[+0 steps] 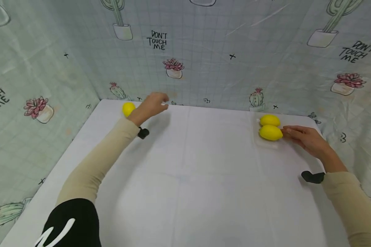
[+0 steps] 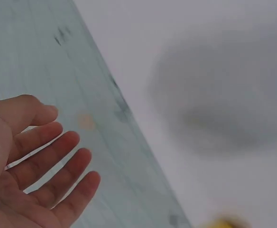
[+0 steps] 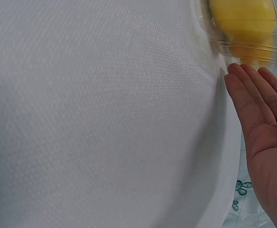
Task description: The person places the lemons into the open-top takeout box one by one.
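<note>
In the head view, my left hand (image 1: 154, 104) is over the far left of the table, fingers loosely bent and nothing in them. A yellow lemon (image 1: 128, 108) lies just left of that wrist, partly hidden by it. The left wrist view shows the same hand (image 2: 39, 161) with fingers spread. At the far right, two more lemons (image 1: 270, 132) sit side by side in a clear plastic container (image 1: 267, 144). My right hand (image 1: 307, 140) is at the container's right side. In the right wrist view its straight fingertips (image 3: 235, 69) are right at the container's ridged wall.
A white cloth covers the table (image 1: 185, 181). Behind and beside it hangs a curtain (image 1: 204, 68) printed with cactuses and lettering. A dark strap piece (image 1: 143, 133) sits at the left wrist, another dark piece (image 1: 313, 177) at the right.
</note>
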`<action>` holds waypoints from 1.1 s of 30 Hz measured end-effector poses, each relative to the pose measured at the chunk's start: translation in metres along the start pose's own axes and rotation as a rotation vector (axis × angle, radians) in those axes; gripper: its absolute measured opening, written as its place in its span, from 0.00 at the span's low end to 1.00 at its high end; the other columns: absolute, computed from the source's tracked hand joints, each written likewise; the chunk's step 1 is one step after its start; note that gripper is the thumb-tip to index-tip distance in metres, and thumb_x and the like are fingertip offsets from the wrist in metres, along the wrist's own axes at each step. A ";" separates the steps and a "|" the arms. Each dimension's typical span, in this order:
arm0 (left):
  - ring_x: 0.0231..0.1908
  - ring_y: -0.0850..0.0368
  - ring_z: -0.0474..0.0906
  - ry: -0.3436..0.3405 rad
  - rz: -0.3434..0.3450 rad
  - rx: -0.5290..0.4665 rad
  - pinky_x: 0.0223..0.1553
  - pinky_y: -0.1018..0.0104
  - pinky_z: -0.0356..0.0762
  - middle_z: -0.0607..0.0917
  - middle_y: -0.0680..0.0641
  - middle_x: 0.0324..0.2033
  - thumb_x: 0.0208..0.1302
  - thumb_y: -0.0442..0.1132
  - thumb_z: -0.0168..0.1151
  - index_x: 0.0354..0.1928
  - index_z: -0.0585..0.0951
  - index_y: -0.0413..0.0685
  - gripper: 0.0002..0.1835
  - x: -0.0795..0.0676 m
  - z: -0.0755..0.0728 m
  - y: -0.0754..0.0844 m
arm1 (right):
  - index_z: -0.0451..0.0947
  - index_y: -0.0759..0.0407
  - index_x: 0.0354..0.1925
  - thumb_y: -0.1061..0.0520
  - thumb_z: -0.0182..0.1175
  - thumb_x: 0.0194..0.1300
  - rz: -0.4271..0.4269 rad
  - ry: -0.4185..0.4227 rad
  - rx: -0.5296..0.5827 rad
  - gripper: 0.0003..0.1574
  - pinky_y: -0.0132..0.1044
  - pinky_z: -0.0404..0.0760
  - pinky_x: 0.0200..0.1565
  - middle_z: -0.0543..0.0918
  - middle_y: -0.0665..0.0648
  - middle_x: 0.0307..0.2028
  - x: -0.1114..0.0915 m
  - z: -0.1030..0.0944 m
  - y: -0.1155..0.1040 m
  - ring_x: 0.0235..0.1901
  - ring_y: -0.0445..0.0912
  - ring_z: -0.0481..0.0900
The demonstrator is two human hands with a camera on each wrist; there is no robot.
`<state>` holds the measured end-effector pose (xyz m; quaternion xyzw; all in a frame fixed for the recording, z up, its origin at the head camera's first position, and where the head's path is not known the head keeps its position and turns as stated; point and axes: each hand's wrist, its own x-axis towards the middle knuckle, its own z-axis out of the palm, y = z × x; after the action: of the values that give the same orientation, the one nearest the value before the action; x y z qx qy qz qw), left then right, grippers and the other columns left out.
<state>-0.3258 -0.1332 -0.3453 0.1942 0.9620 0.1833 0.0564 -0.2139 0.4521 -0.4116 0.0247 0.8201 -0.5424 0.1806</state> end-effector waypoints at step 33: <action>0.68 0.37 0.64 -0.172 -0.521 -0.753 0.71 0.47 0.65 0.58 0.33 0.75 0.72 0.39 0.64 0.79 0.56 0.39 0.40 -0.038 -0.024 -0.130 | 0.51 0.72 0.77 0.42 0.53 0.77 -0.002 -0.007 0.039 0.48 0.24 0.80 0.52 0.80 0.28 0.48 -0.001 0.000 0.000 0.51 0.25 0.79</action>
<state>-0.3413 -0.2671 -0.3706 -0.0735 0.8371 0.4827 0.2466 -0.2129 0.4524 -0.4117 0.0253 0.8088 -0.5585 0.1823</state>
